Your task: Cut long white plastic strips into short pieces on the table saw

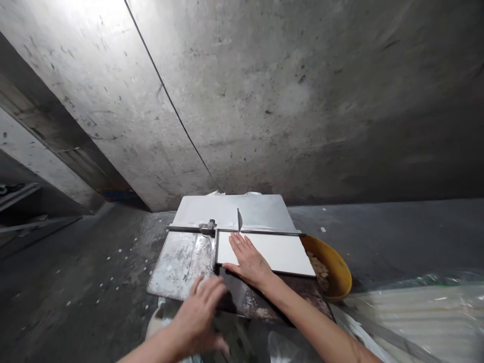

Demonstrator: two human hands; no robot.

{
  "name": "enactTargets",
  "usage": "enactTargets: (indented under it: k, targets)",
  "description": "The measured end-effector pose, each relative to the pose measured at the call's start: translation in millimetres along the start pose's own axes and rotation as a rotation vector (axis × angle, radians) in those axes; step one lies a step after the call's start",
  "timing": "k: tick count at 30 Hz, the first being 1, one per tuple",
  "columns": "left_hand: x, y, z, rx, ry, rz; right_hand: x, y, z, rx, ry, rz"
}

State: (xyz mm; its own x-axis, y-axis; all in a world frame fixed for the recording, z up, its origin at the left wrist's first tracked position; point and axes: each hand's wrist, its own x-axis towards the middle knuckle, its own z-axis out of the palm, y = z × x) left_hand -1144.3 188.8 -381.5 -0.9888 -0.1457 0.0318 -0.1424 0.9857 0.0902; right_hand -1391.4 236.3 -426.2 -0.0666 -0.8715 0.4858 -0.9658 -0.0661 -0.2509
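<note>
A long white panel (283, 252) with dark edges lies flat on a worn metal table (177, 262). My right hand (247, 259) rests on the panel's left part, fingers spread, palm down. Just beyond the fingertips, a thin blade (239, 219) stands upright in the table, behind a metal fence bar (272, 232). My left hand (204, 307) hovers in front of the table's near edge, fingers apart and slightly curled, with nothing in it. A small metal clamp (207, 227) sits on the bar, left of the blade.
A yellow bucket (340, 272) holding small offcuts stands at the table's right. Plastic-wrapped panels (423, 312) lie at the lower right. White scraps dot the dark floor (94, 272). A concrete wall (264, 101) rises behind the table, with a cable (170, 98) hanging down.
</note>
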Motion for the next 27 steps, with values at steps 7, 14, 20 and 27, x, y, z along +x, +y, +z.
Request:
enactTargets:
  k: [7, 14, 20, 27]
  targets:
    - [108.4, -48.2, -34.5, -0.004, 0.125, -0.184, -1.6, -6.2, -15.3, 0.135, 0.084, 0.129]
    - [151.7, -67.4, -32.3, 0.000, 0.074, -0.117, -33.0, 57.0, -20.9, -0.075, -0.037, 0.094]
    - [201.5, -104.8, -37.8, 0.038, 0.093, -0.139, 5.8, 112.1, -13.2, -0.173, -0.039, 0.091]
    - [231.6, -116.0, -48.6, 0.059, 0.073, -0.157, 33.4, 130.9, -15.1, -0.183, -0.044, 0.108]
